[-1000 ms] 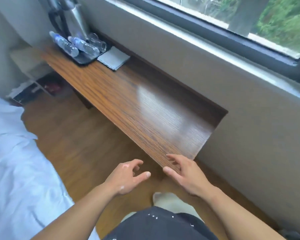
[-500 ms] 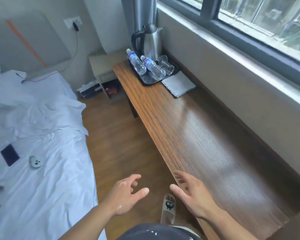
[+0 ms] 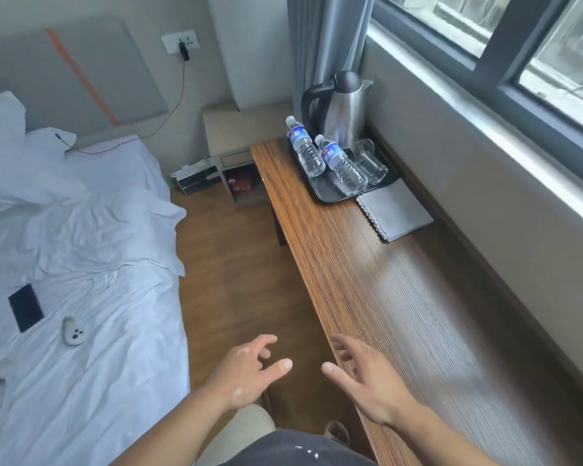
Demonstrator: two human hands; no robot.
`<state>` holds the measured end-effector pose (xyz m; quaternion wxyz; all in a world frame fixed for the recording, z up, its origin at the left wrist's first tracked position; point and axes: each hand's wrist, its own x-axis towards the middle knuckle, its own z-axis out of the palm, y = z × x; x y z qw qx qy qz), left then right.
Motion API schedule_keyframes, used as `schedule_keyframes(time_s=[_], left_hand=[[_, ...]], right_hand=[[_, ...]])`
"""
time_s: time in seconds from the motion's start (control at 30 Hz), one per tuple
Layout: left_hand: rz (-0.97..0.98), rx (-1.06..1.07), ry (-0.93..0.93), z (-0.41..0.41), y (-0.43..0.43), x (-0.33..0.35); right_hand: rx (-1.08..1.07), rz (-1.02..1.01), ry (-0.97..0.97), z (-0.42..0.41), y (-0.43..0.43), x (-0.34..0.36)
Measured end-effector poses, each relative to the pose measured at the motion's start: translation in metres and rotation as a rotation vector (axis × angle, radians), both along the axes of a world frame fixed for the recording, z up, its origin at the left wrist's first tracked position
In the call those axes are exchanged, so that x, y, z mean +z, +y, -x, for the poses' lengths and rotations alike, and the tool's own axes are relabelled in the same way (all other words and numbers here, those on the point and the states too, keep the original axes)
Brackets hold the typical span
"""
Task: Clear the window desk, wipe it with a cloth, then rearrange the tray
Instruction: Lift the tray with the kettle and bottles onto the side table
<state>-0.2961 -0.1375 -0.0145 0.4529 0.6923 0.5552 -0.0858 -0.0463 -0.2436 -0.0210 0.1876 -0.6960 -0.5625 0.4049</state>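
A long wooden window desk [image 3: 401, 297] runs under the window. At its far end a black tray [image 3: 327, 193] holds a steel kettle [image 3: 345, 109], two lying water bottles [image 3: 342, 166] and two lying glasses [image 3: 367, 161]. A folded grey cloth [image 3: 394, 210] lies on the desk just in front of the tray. My left hand [image 3: 246, 373] hovers over the floor beside the desk's near edge, fingers apart, holding nothing. My right hand [image 3: 367, 378] is over the desk's front edge, also empty with spread fingers. Both hands are far from the tray and cloth.
A bed [image 3: 81, 280] with white sheets fills the left, with a dark phone [image 3: 26, 307] and a small white remote [image 3: 73, 331] on it. A narrow strip of wooden floor [image 3: 236, 280] separates bed and desk. A low bedside cabinet [image 3: 236, 142] stands beyond the desk's end.
My view has swung left and up, from the desk's right end toward the tray and bed. Both hands stay open and empty, in much the same pose.
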Motion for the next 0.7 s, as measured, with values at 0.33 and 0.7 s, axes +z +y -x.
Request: schedule_keyframes(time_s=[0.33,0.7], left_hand=[[0.022,-0.24,-0.032,0.029,0.177,-0.001],[0.005,-0.343,-0.043,0.021,0.34,-0.002]], right_hand=[[-0.192,0.038,-0.06,0.052,0.143,0.0],[-0.359,0.026,-0.042,0.071,0.265,0.007]])
